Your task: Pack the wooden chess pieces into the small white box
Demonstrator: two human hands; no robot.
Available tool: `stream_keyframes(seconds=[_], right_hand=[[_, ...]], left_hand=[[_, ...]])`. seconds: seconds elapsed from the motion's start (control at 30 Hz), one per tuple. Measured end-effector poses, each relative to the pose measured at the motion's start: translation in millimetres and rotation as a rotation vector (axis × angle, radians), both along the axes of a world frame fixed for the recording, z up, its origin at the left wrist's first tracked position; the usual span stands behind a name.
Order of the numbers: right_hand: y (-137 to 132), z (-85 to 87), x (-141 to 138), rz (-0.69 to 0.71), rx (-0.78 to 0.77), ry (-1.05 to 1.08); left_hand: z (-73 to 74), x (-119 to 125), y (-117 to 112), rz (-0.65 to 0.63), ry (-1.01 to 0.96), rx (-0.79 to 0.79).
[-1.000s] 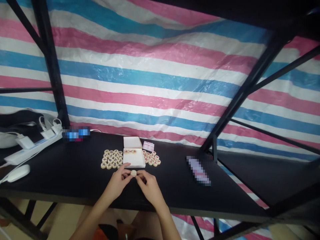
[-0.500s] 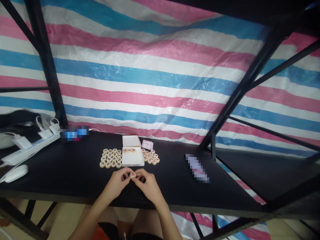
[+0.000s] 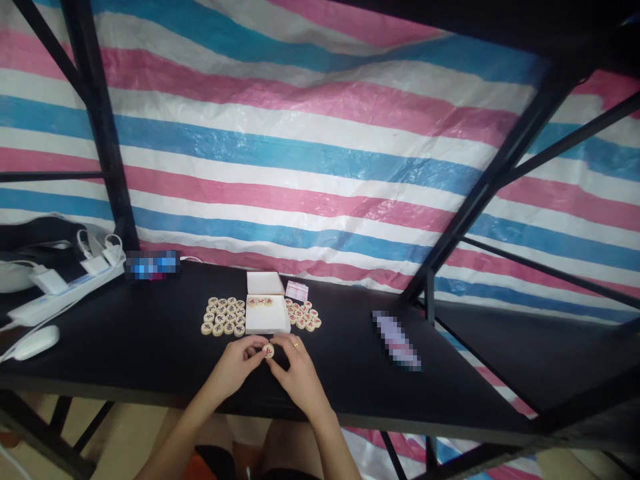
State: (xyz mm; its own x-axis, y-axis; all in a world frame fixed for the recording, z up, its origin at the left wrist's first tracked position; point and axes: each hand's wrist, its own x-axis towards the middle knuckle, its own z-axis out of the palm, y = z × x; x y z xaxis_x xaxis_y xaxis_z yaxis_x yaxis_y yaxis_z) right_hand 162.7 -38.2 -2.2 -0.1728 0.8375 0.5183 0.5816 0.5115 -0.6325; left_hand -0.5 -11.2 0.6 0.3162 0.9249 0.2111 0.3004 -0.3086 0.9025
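Observation:
Between my two hands, just in front of the box, is a round Chinese chess piece [image 3: 269,351] with a red character. My left hand [image 3: 243,360] pinches it from the left. The fingers and thumb of my right hand [image 3: 295,367] touch its right side. Beyond them lies an open white box [image 3: 267,320], its lid folded back, with three red-marked pieces [image 3: 261,302] in a row along its far edge. Black-marked pieces [image 3: 223,317] stand in neat rows left of the box. Red-marked pieces [image 3: 303,315] cluster at its right.
A small printed paper [image 3: 297,291] lies behind the red pieces. Further right is a blurred-out phone-like object [image 3: 397,340]. At left are a white power strip [image 3: 67,293] with plugs, a white mouse-shaped object [image 3: 36,343] and another blurred item [image 3: 153,265]. Black frame posts flank the black table [image 3: 165,333].
The piece has been turned, so its red character now sits at another angle. My right fingers have shifted and spread a little around it. The view has moved slightly.

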Motion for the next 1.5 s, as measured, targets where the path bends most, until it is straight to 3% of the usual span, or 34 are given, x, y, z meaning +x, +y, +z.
stream_keyframes(seconds=[0.13, 0.27, 0.4, 0.6, 0.73, 0.9, 1.2, 1.33, 1.5], right_hand=[[-3.4, 2.2, -2.0, 0.053, 0.014, -0.047], [3.6, 1.5, 2.4, -0.070, -0.024, -0.015], [32.2, 11.7, 14.6, -0.185, 0.016, -0.083], [96.1, 34.0, 22.7, -0.261, -0.002, -0.534], [119.8, 29.4, 18.1, -0.238, -0.036, -0.661], [129.7, 18.9, 17.9, -0.236, -0.032, -0.739], [127.0, 17.9, 23.7, -0.253, 0.002, -0.676], [98.7, 17.6, 44.6, -0.335, 0.031, -0.577], [49.5, -4.5, 66.7, -0.365, 0.043, -0.456]], left_hand=[[-0.6, 0.1, -0.2, -0.017, 0.014, 0.021], [-7.2, -0.2, 0.8, 0.071, 0.085, 0.161], [-18.9, 1.1, 2.0, 0.097, 0.262, 0.279], [-27.4, 4.1, 1.1, 0.089, 0.470, 0.379], [-25.4, 4.2, 0.8, 0.091, 0.481, 0.385], [-21.9, 4.6, 1.4, 0.061, 0.479, 0.367], [-17.5, 4.5, -0.4, 0.066, 0.466, 0.334], [-17.0, 4.3, -0.6, 0.067, 0.483, 0.342], [-20.0, 3.9, -0.1, 0.083, 0.479, 0.366]])
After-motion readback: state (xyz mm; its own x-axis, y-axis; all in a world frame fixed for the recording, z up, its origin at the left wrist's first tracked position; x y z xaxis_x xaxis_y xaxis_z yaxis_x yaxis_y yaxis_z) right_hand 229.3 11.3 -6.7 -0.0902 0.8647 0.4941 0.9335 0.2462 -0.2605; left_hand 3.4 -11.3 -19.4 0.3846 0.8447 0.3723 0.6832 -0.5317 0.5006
